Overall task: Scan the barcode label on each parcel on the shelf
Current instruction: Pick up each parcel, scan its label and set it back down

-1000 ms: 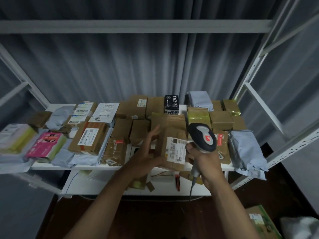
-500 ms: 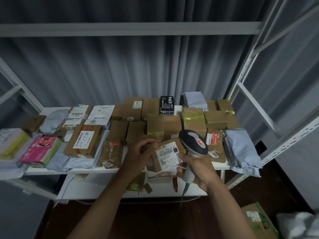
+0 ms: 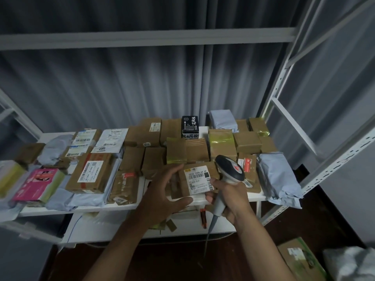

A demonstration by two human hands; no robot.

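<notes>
Head view: white shelf (image 3: 129, 206) against grey curtain (image 3: 142, 82), covered with brown boxes and grey mailers. Left hand (image 3: 162, 191) with fingers spread wide and relaxed, fingertips touching left edge of brown parcel (image 3: 180, 184); thumb extended beneath parcel's front edge. Barcode label (image 3: 199, 179) facing up, between left fingertips and right thumb. Right hand (image 3: 229, 199) wrapped around handle of scanner (image 3: 230, 169), head just right of label. Pink box (image 3: 38, 184) well left of fingers.
</notes>
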